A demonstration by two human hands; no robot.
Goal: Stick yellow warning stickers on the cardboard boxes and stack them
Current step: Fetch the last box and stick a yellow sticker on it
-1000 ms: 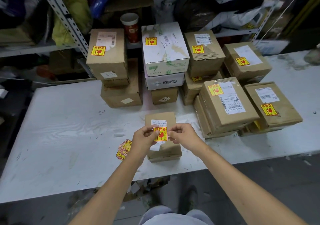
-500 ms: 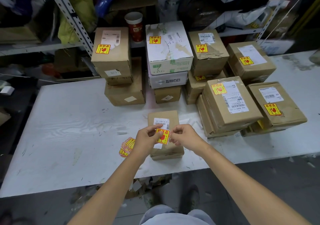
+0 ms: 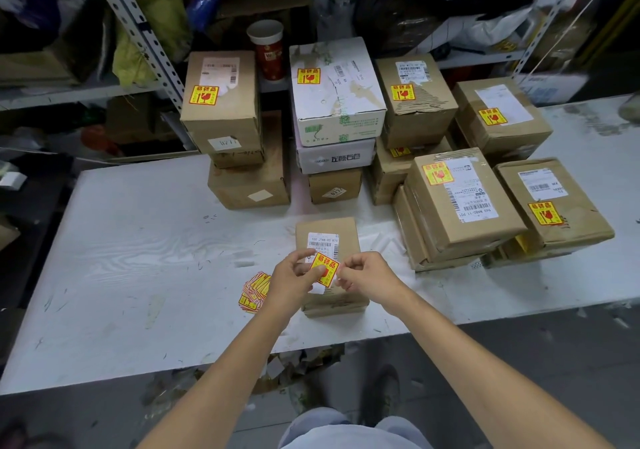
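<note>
Yellow warning sticker [image 3: 324,271], red print on it, tilted, pinched at its left edge between thumb and fingers of the left hand [image 3: 294,277], pinched at its right edge by the fingertips of the right hand [image 3: 367,275]. Held just above the small cardboard box [image 3: 327,237] near the front edge of the white table [image 3: 138,241], over the lower part of that box's white shipping label [image 3: 323,243]; contact with the box surface not clear. Left of the box, partly behind the left hand, a loose pile of spare stickers [image 3: 254,291] flat on the table. Farther back and to the right, stacked boxes [image 3: 450,203], most with a yellow sticker already on top. Among them a white carton [image 3: 337,92], also stickered. Behind the stacks, a red paper cup [image 3: 268,50] and a metal shelf upright [image 3: 138,29].
</note>
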